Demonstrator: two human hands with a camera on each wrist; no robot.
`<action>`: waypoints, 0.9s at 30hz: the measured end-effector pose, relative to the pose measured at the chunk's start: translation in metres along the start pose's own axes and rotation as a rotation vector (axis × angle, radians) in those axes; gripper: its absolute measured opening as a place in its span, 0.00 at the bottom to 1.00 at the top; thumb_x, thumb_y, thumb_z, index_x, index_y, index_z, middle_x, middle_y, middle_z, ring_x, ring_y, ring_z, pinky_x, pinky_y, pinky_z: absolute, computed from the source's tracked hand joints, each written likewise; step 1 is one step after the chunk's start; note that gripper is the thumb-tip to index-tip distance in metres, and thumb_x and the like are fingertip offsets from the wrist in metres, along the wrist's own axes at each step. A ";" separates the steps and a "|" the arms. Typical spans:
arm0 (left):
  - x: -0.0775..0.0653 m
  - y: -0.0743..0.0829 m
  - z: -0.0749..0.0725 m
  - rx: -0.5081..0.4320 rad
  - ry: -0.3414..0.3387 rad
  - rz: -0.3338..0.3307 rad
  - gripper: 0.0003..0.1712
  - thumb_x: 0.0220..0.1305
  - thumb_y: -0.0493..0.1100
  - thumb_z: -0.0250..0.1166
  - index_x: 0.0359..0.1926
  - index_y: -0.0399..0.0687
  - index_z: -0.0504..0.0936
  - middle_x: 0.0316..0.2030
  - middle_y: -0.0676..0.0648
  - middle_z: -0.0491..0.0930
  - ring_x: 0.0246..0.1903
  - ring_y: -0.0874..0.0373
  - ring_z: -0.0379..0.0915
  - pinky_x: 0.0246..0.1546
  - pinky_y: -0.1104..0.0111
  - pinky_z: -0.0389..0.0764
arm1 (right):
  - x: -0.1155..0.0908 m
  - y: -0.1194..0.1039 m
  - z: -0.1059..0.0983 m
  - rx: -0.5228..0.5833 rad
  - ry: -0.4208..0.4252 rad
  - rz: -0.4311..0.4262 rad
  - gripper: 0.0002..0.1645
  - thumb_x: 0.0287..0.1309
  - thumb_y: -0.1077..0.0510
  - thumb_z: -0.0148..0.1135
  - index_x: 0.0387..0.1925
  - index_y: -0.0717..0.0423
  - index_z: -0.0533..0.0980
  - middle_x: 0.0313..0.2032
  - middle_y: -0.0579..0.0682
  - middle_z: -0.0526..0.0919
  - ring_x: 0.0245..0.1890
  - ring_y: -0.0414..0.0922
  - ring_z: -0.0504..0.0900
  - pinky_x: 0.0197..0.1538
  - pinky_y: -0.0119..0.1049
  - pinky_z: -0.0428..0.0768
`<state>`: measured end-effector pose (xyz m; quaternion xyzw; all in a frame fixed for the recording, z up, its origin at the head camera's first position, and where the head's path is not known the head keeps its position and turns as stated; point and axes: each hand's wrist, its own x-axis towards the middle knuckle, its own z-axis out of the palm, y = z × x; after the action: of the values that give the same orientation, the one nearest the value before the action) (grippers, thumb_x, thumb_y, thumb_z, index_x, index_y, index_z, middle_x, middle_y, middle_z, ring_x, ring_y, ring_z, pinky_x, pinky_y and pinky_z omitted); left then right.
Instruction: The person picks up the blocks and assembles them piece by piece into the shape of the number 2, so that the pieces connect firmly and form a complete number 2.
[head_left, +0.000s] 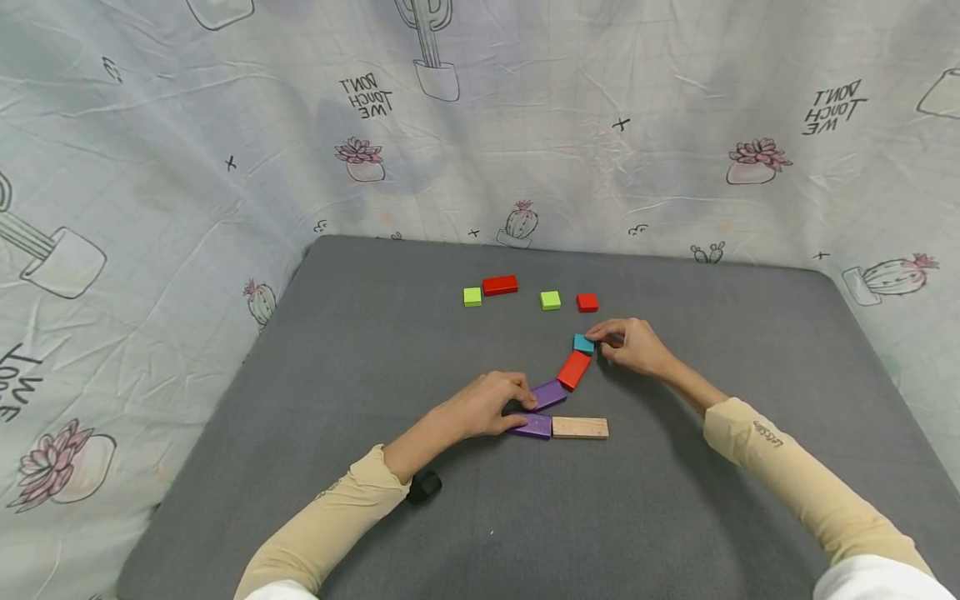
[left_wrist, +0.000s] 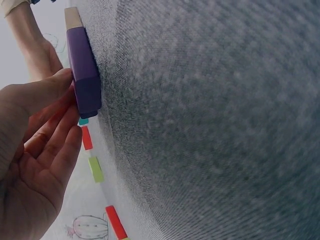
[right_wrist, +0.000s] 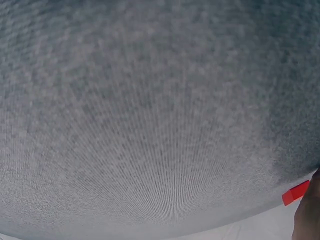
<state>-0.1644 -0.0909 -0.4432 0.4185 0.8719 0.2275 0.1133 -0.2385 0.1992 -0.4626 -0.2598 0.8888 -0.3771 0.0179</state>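
Note:
Two purple blocks lie at an angle to each other, the near one [head_left: 533, 426] and the far one [head_left: 550, 395]. My left hand [head_left: 487, 404] grips them at their left ends, thumb against the near block and fingertips on the far one. A plain wooden block [head_left: 580, 428] continues the near purple block to the right. Beyond the far purple block lies a tilted red block [head_left: 574, 370], with a small blue block [head_left: 582, 343] at its far end. My right hand [head_left: 633, 344] pinches the blue block at its right side, index fingertip at its far corner.
Along the back lie a green block [head_left: 472, 297], a long red block [head_left: 500, 286], a second green block [head_left: 551, 300] and a small red block [head_left: 587, 302]. The grey tabletop [head_left: 360, 358] meets a printed curtain [head_left: 570, 125]. A black object [head_left: 424, 487] shows by the left sleeve.

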 end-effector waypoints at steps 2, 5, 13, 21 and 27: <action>0.000 0.000 0.000 0.001 0.002 0.000 0.13 0.58 0.40 0.70 0.45 0.45 0.86 0.41 0.51 0.79 0.47 0.60 0.77 0.50 0.69 0.76 | 0.000 0.001 0.000 0.013 -0.001 -0.008 0.16 0.50 0.77 0.56 0.40 0.69 0.83 0.43 0.62 0.84 0.48 0.57 0.81 0.50 0.51 0.77; 0.000 0.001 0.000 0.002 0.004 -0.003 0.13 0.58 0.40 0.70 0.45 0.45 0.86 0.41 0.51 0.79 0.47 0.60 0.77 0.50 0.69 0.76 | 0.000 0.002 -0.001 0.042 -0.002 -0.015 0.16 0.51 0.78 0.55 0.40 0.69 0.83 0.43 0.63 0.83 0.49 0.58 0.80 0.52 0.51 0.75; 0.001 -0.001 0.000 -0.001 0.011 0.004 0.13 0.58 0.40 0.70 0.45 0.45 0.86 0.41 0.52 0.79 0.46 0.60 0.77 0.50 0.70 0.76 | 0.003 0.003 -0.004 0.075 -0.017 -0.008 0.16 0.53 0.78 0.55 0.41 0.68 0.82 0.43 0.62 0.84 0.49 0.58 0.80 0.53 0.53 0.74; 0.003 0.000 -0.001 0.000 0.004 -0.005 0.13 0.58 0.41 0.70 0.45 0.45 0.86 0.41 0.51 0.79 0.46 0.61 0.77 0.50 0.70 0.76 | 0.005 0.002 -0.013 0.125 0.031 -0.007 0.14 0.57 0.74 0.56 0.43 0.68 0.82 0.43 0.62 0.84 0.47 0.55 0.81 0.51 0.42 0.78; 0.004 0.001 -0.002 -0.003 0.006 -0.005 0.13 0.58 0.41 0.70 0.45 0.45 0.87 0.41 0.51 0.79 0.46 0.61 0.77 0.50 0.70 0.76 | 0.012 0.006 -0.032 0.397 0.047 -0.033 0.16 0.58 0.73 0.60 0.49 0.75 0.76 0.48 0.71 0.78 0.51 0.51 0.80 0.50 0.26 0.76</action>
<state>-0.1675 -0.0876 -0.4413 0.4157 0.8728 0.2298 0.1121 -0.2591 0.2184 -0.4417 -0.2569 0.7928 -0.5510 0.0418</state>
